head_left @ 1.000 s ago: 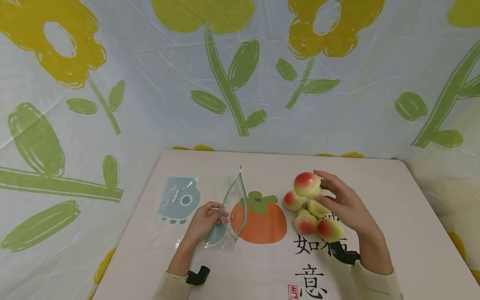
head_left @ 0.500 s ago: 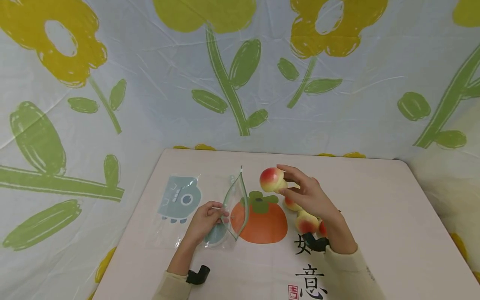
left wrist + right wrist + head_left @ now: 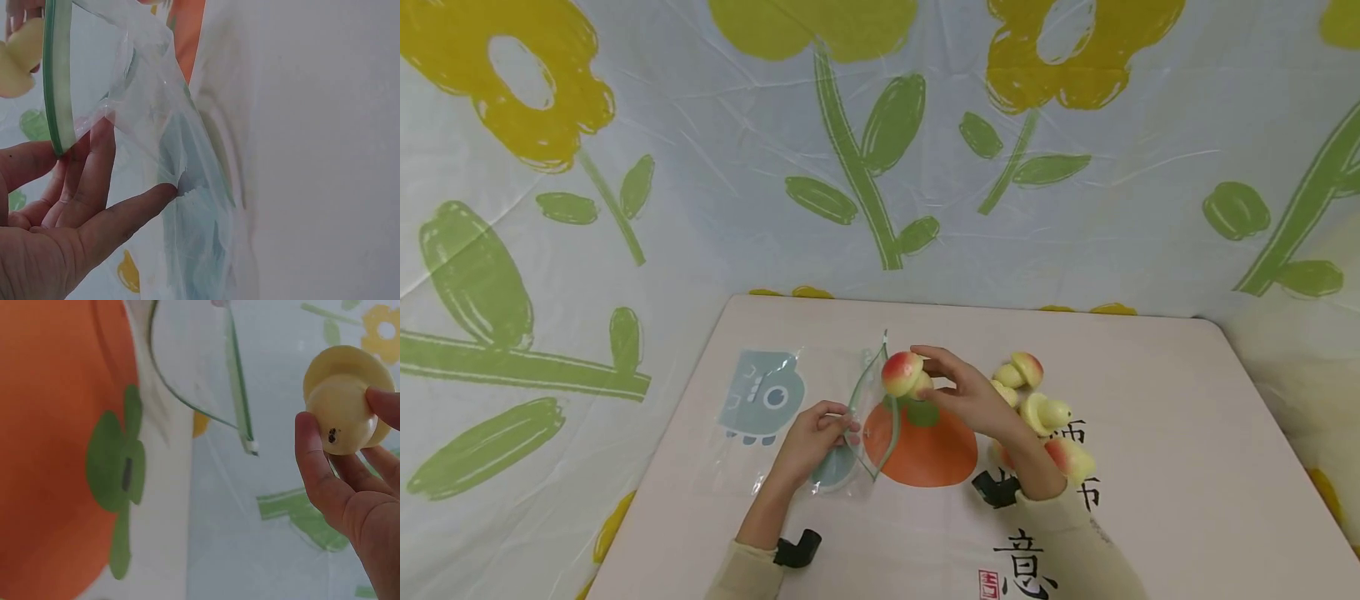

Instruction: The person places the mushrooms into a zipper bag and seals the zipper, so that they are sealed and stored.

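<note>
My right hand [image 3: 973,404] pinches a toy mushroom [image 3: 901,375] by its pale stem, the red-and-yellow cap facing left. In the head view this mushroom overlaps the upper end of a clear zip bag's mouth [image 3: 893,442]. Seen from the right wrist, the mushroom's rounded stem end [image 3: 340,419] has a small dark mark. My left hand [image 3: 811,437] holds the bag near its mouth, which gapes toward the right. The left wrist view shows fingertips at the green zip strip [image 3: 58,81] and against the clear film [image 3: 147,112].
Several more toy mushrooms [image 3: 1047,412] lie right of my right hand, partly hidden by that forearm. The table mat [image 3: 1172,417] bears a printed orange persimmon [image 3: 925,454], a blue creature [image 3: 760,400] under the bag, and black characters. A flower-patterned cloth [image 3: 715,208] stands behind the table.
My right hand has lifted a mushroom off the cluster and carried it left to the bag's mouth. The cluster is now more exposed. My left hand and the bag have stayed put.
</note>
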